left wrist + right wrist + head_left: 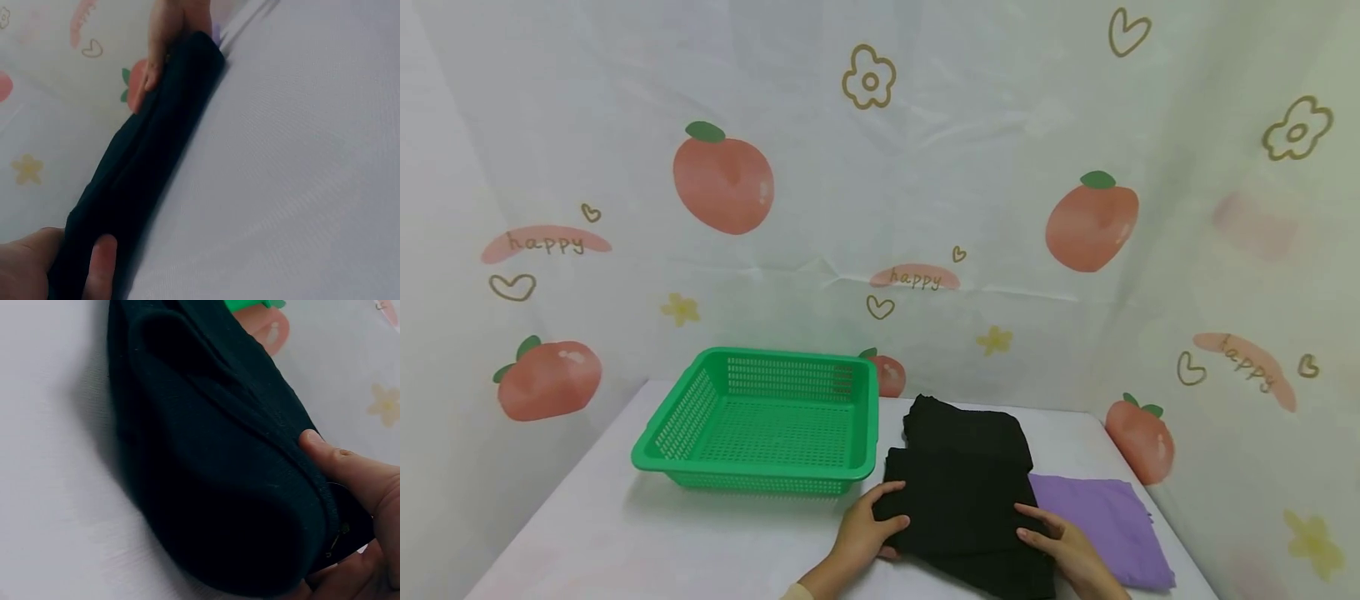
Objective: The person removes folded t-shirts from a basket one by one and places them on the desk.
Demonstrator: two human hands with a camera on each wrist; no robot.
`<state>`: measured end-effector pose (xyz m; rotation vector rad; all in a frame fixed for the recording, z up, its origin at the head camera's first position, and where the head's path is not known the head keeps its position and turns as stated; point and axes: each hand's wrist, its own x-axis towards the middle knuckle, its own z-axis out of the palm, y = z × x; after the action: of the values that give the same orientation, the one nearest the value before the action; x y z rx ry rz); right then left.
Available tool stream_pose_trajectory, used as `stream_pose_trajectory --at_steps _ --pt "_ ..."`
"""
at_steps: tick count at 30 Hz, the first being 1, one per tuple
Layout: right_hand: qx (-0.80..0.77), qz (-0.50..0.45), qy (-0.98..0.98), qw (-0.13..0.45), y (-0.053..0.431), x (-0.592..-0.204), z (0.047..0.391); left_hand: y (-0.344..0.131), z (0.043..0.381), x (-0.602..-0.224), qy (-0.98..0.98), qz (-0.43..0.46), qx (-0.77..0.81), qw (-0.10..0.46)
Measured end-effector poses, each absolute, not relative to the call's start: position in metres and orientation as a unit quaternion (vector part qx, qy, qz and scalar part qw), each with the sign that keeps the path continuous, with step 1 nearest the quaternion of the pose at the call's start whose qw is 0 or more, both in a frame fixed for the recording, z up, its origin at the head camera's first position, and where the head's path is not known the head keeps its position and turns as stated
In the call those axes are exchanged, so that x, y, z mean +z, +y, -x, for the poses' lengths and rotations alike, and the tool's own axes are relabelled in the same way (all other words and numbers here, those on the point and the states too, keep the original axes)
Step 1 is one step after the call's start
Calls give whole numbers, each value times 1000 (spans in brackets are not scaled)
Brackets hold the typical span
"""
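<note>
A folded black garment lies on the white table, its front edge lifted a little. My left hand grips its left edge, some fingers on top and a fingertip showing beneath. At the opposite edge, my right hand pinches the cloth. The right wrist view shows that thumb on the upper face of the thick folded layers, with fingers tucked below. Behind the front fold lies more black cloth; whether it is the same piece I cannot tell. The left wrist view shows both hands along the rolled black edge.
A green perforated plastic basket stands left of the black cloth. Folded purple cloth lies at the right, partly behind my right hand. White curtains with fruit prints enclose the table at the back and sides.
</note>
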<state>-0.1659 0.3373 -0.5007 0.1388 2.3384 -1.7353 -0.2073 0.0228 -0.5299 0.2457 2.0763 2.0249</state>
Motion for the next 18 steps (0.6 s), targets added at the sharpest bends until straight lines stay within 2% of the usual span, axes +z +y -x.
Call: stream_pose_trajectory --at_steps 12,18 --pt "-570 -32 812 122 341 -503 173 25 209 -531 723 -87 678 96" --pt "-575 21 783 237 349 -479 172 9 196 -508 853 -163 484 112"
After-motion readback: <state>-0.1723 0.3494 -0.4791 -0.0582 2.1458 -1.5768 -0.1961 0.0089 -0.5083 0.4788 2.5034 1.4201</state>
